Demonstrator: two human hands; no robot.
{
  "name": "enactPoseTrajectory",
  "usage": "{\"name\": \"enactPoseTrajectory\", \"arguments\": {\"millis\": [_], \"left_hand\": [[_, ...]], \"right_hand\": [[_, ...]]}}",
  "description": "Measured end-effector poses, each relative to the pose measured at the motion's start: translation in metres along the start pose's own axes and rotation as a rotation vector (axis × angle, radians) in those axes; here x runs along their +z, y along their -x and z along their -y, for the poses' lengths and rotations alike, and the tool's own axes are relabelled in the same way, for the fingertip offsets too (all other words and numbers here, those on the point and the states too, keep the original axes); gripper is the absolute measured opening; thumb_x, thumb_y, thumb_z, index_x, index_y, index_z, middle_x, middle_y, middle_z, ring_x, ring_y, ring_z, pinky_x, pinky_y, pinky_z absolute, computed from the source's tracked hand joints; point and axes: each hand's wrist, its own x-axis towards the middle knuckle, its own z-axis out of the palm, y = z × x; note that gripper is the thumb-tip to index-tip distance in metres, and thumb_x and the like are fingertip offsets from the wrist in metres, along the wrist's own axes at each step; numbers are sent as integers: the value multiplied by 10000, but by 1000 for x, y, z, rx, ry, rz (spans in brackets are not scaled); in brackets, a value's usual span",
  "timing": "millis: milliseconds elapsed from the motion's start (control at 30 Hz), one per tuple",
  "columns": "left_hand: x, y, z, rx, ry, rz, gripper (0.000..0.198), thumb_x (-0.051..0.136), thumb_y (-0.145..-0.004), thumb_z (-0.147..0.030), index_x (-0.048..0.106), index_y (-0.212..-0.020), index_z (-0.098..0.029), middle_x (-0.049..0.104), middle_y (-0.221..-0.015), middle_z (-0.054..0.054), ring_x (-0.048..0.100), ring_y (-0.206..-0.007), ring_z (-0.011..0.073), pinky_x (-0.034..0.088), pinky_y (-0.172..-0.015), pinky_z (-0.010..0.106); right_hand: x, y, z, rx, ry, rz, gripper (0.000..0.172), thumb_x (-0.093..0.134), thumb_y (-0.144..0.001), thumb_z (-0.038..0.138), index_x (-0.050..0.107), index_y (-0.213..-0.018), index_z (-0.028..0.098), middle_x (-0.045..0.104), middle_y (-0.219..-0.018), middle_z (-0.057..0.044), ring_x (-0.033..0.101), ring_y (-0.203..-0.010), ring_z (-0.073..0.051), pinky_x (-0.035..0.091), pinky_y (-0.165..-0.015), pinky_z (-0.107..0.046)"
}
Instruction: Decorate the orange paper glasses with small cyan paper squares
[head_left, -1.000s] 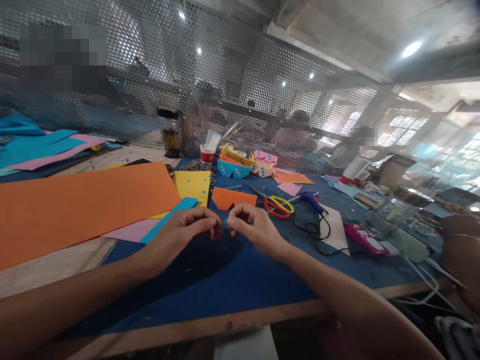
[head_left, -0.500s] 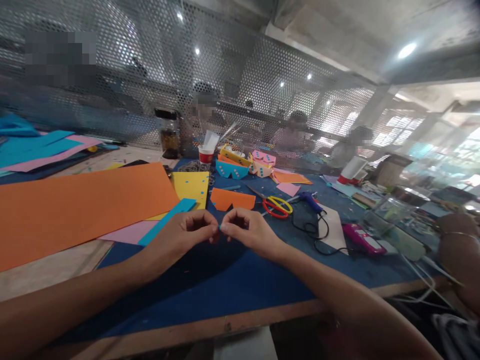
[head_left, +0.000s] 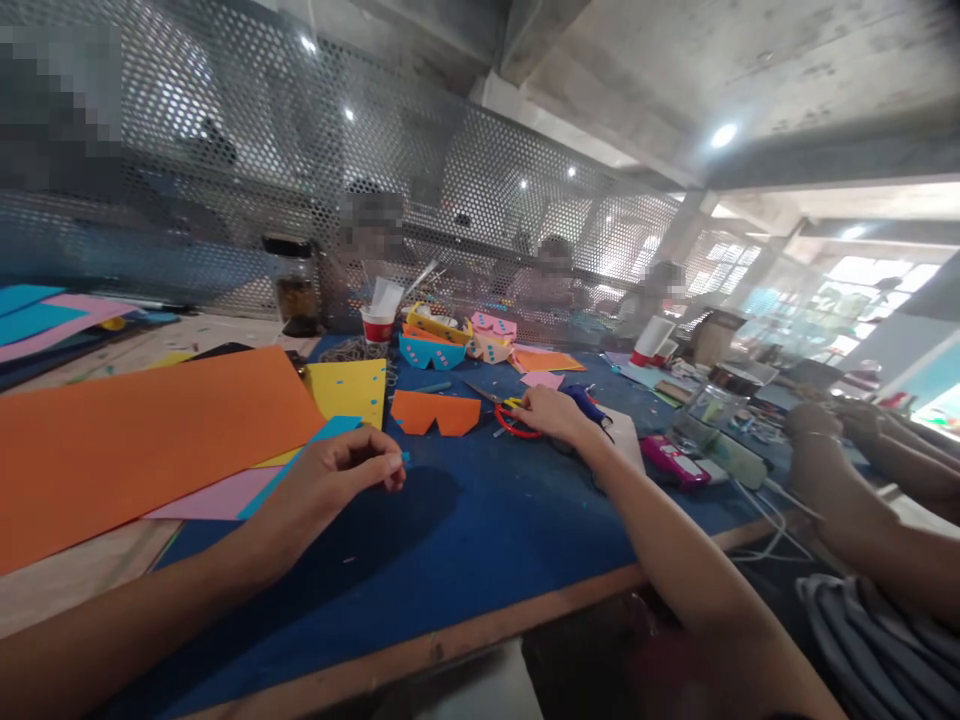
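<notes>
Left hand below left of centre, pinching blue paper scrap at its fingertips, right hand palm-down at scissors right of centre, closure indeterminate, hands now apart, previously together.

Ahead of you, a grey perforated metal screen runs along the far side of the table, blurred room showing through its holes. Your table has a blue top, its brown front edge facing you; paler surface at your left. Overhead, stained bare-looking ceiling, heavy beam crossing it. Bright round lamp up to your right, smaller points of light at the screen. Far right, windows glare with daylight. Floor below you too dark to read.
</notes>
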Motion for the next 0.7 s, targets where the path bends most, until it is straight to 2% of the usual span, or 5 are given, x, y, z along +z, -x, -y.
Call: {"name": "enactPoseTrajectory", "arguments": {"millis": [167,267,433,600,700], "left_hand": [[-2,0,3,9,-5,9,185,707,-816,-378,694,-728,-215,687,-704,-1,639,-714,190,490,-712,295],[-3,0,4,9,6,6,182,708,-826,-374,702,-733,-218,688,-713,-2,638,-721,186,491,-719,291],[-3,0,5,-8,28,-12,174,715,-821,-363,707,-725,-218,686,-710,1,633,-715,187,497,-716,294],[-5,-3,10,-26,53,-13,182,723,-822,-369,706,-719,-220,690,-704,2,625,-701,177,486,-687,275],[-5,-4,11,-30,61,-24,180,724,-822,-363,700,-712,-223,687,-701,1,621,-702,175,482,-682,271]], "right_hand": [[5,-6,-4,12,24,88,320,688,-862,488,730,-947,183,761,-995,-86,702,-901,-235,423,-676,-253],[8,-6,-2,39,1,68,294,674,-855,473,728,-908,189,763,-952,-73,702,-861,-229,388,-640,-254],[8,1,-6,97,-82,0,293,681,-829,474,714,-847,184,751,-902,-88,695,-877,-263,370,-665,-278],[-7,4,-12,144,-286,-61,305,715,-803,467,679,-844,167,698,-750,-60,653,-745,-222,377,-641,-277],[-12,9,2,77,-485,-70,360,685,-835,513,663,-935,168,657,-714,-11,589,-633,-149,396,-598,-248]]}}
